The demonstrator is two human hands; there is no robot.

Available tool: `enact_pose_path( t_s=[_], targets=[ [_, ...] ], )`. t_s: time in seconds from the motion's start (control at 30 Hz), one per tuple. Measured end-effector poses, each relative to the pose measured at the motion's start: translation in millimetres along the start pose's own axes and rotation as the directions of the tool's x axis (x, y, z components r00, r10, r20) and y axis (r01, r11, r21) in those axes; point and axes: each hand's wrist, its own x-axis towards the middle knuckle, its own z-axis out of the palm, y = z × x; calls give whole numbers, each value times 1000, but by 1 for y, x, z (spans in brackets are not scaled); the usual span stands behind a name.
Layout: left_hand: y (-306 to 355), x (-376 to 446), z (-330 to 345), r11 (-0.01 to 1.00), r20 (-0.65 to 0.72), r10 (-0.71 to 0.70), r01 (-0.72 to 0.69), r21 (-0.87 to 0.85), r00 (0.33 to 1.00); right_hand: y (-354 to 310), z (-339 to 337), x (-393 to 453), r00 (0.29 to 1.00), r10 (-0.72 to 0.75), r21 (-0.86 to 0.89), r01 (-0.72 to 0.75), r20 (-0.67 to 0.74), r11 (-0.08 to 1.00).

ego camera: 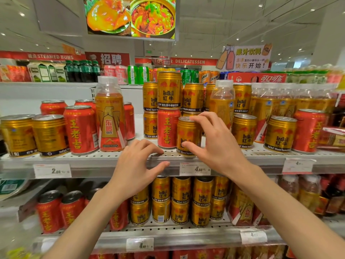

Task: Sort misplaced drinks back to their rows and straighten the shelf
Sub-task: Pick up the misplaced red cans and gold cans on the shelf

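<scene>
Your right hand [214,144] curls around a gold Red Bull can [187,135] at the shelf edge [93,157], thumb and fingers touching it. Your left hand [136,165] hovers spread, holding nothing, beside a red can [167,128].

A gold Red Bull can [187,136] is stood upright at the shelf's [93,157] front edge, touching a red Wanglaoji can [167,128] on its left. Another gold can [169,90] is stacked on that red can. An orange bottle [110,116] is placed among red cans further left.
</scene>
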Motion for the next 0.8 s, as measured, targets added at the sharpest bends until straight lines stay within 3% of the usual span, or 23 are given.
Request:
enact_pose_path(
  t_s=[0.3, 0.53, 0.63, 0.8],
  targets=[
    [2, -1, 1, 999, -3, -11, 11, 31, 1000, 3, 8, -4, 998, 64, -5, -64, 25, 998],
    [6, -10, 0, 1000, -15, -19, 19, 19, 1000, -4, 5, -33, 983, 161, 222, -178, 94, 959],
    [12, -22, -3, 999, -10, -21, 21, -34, 1000, -1, 3, -59, 969, 169, 185, -202, 178, 962],
    [26, -55, 2, 997, -41, 5, -8, -81, 999, 2, 2, -106, 975, 136, 180, -167, 176, 969]
  ],
)
